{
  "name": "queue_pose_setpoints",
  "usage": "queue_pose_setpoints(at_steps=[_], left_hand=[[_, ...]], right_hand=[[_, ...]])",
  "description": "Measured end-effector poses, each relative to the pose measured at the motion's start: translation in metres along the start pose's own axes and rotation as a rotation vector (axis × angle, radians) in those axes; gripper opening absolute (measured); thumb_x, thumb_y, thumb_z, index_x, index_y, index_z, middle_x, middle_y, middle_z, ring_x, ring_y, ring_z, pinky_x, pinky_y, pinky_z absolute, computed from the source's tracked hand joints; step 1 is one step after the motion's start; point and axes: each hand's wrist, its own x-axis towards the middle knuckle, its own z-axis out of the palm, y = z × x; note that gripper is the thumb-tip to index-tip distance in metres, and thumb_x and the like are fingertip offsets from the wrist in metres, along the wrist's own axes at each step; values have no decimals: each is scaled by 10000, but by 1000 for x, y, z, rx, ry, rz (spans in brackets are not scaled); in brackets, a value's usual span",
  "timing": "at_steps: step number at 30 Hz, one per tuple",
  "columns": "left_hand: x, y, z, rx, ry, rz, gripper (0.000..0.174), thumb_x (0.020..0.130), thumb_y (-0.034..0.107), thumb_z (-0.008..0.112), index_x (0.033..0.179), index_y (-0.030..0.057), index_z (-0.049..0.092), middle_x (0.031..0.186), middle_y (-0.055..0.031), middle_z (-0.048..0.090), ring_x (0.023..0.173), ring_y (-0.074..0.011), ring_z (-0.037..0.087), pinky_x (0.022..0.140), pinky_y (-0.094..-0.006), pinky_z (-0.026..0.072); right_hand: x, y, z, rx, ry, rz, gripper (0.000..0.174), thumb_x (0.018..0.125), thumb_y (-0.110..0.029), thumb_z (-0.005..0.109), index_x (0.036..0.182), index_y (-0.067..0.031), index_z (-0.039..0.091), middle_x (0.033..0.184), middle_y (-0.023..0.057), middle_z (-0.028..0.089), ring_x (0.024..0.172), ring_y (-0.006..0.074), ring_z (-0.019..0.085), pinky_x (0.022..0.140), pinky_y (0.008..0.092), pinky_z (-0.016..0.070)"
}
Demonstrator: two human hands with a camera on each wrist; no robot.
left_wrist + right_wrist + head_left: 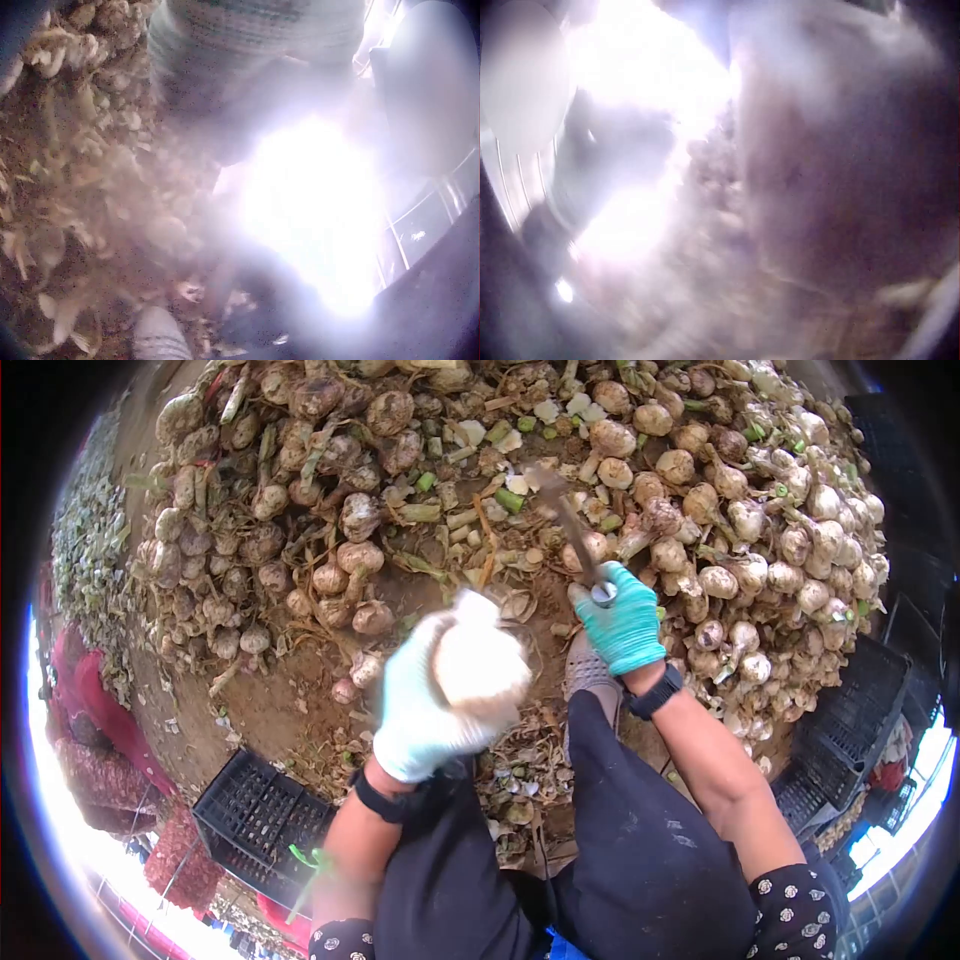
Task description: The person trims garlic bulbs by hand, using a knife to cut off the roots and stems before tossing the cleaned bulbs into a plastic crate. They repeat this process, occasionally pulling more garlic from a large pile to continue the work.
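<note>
In the head view my left hand [408, 705], in a pale green and white glove, grips a bright white garlic bulb [482, 668] above my left knee. My right hand [622, 618], in a teal glove, holds a knife [572, 528] by its handle, the thin, blurred blade pointing away over the heap of garlic bulbs [730, 485]. Bulb and knife are apart. Glare washes out much of the left wrist view, where part of the glove [255, 37] shows at the top. Blur and glare leave little detail in the right wrist view.
Untrimmed garlic with stalks [340, 470] is piled ahead and to the left. Cut stems and dry skins litter the ground between the piles. Black plastic crates stand at the left [260, 810] and right [845, 705]. Filled red mesh sacks [185, 860] lie beyond the left crate.
</note>
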Motion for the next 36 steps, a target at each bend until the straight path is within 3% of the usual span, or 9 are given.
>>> queue_pose_setpoints(at_steps=[2, 6, 12, 21, 24, 25, 30, 32, 36], left_hand=[[11, -4, -15, 834, -63, 731, 725, 525, 70, 779, 1145, 2, 408, 1012, -81, 548, 955, -173, 529, 837, -337, 443], [33, -8, -27, 875, -172, 656, 938, 504, 59, 797, 1277, -9, 269, 1201, -111, 423, 1095, -185, 423, 889, -315, 406], [24, -6, -39, 194, -116, 311, 606, 723, 204, 665, 1195, -1, 345, 1051, -123, 520, 884, -211, 571, 743, -299, 500], [48, -9, -99, 1747, 205, 1273, 303, 668, 156, 684, 894, 10, 546, 799, -29, 561, 707, -137, 545, 645, -253, 462], [6, 0, -47, 2124, 264, 1165, 498, 572, 146, 736, 1014, 30, 539, 895, -87, 588, 800, -138, 562, 726, -277, 454], [-2, 4, -37, 1371, 319, 881, 517, 551, 155, 747, 1006, 19, 542, 901, -90, 590, 810, -148, 568, 738, -285, 454], [-11, 16, -18, 1025, 329, 740, 599, 587, 93, 713, 1116, -24, 456, 945, -99, 580, 875, -170, 554, 776, -276, 455], [-16, 3, 1, 485, -291, 683, 628, 655, 33, 659, 1217, -27, 386, 992, -98, 562, 883, -177, 552, 733, -274, 470], [-15, 20, -28, 1238, -33, 916, 414, 684, -56, 553, 1089, 24, 526, 1002, -94, 577, 867, -171, 573, 734, -272, 465]], right_hand=[[-1, -17, -13, 340, -60, 114, 219, 743, -205, 653, 831, -16, 587, 675, 71, 616, 571, 129, 585, 491, 269, 460], [-8, -40, -8, 800, -643, 464, 270, 731, -254, 675, 824, -17, 588, 636, 36, 593, 512, 98, 532, 471, 238, 430], [-12, -59, -15, 571, -539, -75, 385, 676, -242, 724, 965, -32, 582, 772, 39, 613, 715, 55, 519, 636, 255, 450], [-16, -53, -5, 41, -224, -589, 366, 602, -106, 667, 952, -55, 569, 816, 124, 583, 706, 290, 588, 602, 331, 479], [-10, -37, 9, -91, -284, -653, 226, 591, -54, 601, 810, -56, 543, 719, 111, 545, 653, 287, 571, 568, 350, 471], [-8, -11, 22, -210, -221, -595, 145, 635, -98, 580, 765, -54, 530, 704, 120, 554, 669, 291, 573, 577, 354, 471], [-2, -5, -4, 71, -148, 120, 232, 681, -135, 669, 851, -15, 566, 699, 116, 603, 632, 216, 591, 598, 298, 467], [2, 8, 11, 27, -121, -273, 249, 703, -153, 666, 880, -8, 569, 699, 90, 594, 626, 169, 571, 610, 277, 460], [-6, -20, 4, 475, -272, 227, 311, 715, -110, 668, 966, 33, 553, 797, 19, 604, 687, 62, 521, 631, 222, 443]])
